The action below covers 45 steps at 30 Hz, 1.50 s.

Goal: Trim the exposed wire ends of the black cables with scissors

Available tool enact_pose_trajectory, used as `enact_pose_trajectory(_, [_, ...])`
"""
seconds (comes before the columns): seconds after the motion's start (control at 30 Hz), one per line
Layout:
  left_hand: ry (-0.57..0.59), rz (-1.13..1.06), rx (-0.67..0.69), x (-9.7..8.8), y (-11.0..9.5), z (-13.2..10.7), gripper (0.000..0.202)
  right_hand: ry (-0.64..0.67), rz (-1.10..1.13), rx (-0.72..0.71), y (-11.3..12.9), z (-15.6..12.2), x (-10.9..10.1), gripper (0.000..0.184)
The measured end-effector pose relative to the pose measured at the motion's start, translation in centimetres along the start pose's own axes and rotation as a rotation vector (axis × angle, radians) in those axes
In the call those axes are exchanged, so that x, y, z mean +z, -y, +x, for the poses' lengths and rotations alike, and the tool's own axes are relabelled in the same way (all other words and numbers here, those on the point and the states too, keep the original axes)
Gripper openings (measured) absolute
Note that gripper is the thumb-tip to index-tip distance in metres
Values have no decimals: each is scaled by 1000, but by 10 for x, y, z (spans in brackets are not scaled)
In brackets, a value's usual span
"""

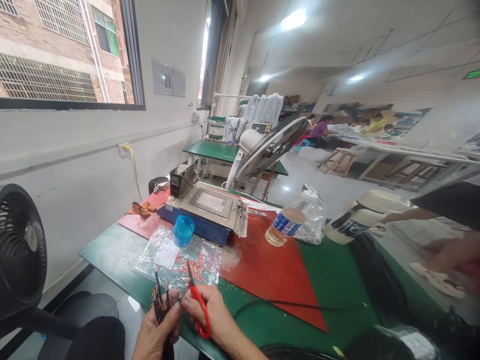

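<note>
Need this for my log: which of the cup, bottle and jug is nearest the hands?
The blue cup, in front of the blue machine; the bottle and jug stand farther from the left hand and the right hand.

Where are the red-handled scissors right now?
The red-handled scissors are in the right hand, low and left of centre in the head view, beside the black wires in the left hand, near the plastic bag.

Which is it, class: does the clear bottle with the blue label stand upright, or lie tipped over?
Upright: the clear bottle rests with its base on the red mat, white cap uppermost.
</note>
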<state>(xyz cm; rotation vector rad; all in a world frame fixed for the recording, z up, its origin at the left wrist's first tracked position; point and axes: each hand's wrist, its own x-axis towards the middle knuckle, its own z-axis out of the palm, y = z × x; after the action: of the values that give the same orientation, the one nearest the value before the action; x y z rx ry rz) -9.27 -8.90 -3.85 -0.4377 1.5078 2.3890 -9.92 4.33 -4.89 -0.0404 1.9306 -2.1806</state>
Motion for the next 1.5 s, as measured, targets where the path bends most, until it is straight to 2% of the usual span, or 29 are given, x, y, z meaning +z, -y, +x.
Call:
enact_pose_trajectory(0.23, [55,14,17,-6,6,6,55,-32,40,-15,6,0,0,45])
enact_pose_trajectory(0.37, [111,8,77,-8,12,9,55,-36,233,38,11,1,2,49])
enact_pose_trajectory(0.53, [60,-4,39,-3,7,3,55,-4,399,103,13,0,3,47])
enact_pose_trajectory(0.83, [46,19,40,-1,5,1,61,80,401,143,13,-1,3,47])
enact_pose_trajectory(0.93, [67,-11,31,-3,6,4,63,94,354,119,12,0,3,48])
enact_pose_trajectory(1.0, [79,-35,11,-5,4,5,62,59,268,87,12,-1,4,47])
enact_pose_trajectory(1.07, [43,-77,-62,-6,1,5,63,-41,37,-37,12,-2,3,42])
enact_pose_trajectory(1.1, [17,-110,-108,-7,-2,4,64,-92,-136,-163,12,-3,3,38])
enact_pose_trajectory(1.17, [-28,-196,-201,-9,-9,2,64,-152,-517,-531,14,-5,1,27])
enact_pose_trajectory(1.23, [-23,-264,-269,-12,-17,-2,63,-119,-835,-901,16,-9,2,19])
enact_pose_trajectory(1.27, [-8,-288,-301,-14,-20,-3,62,-77,-961,-1028,18,-11,3,18])
enact_pose_trajectory(1.33, [16,-343,-358,-17,-26,-5,59,8,-1181,-1154,23,-14,7,18])
enact_pose_trajectory(1.4, [35,-404,-393,-20,-28,-6,58,70,-1350,-1198,26,-17,14,17])
enact_pose_trajectory(1.5, [59,-444,-418,-23,-25,-5,56,107,-1489,-1266,28,-19,24,22])
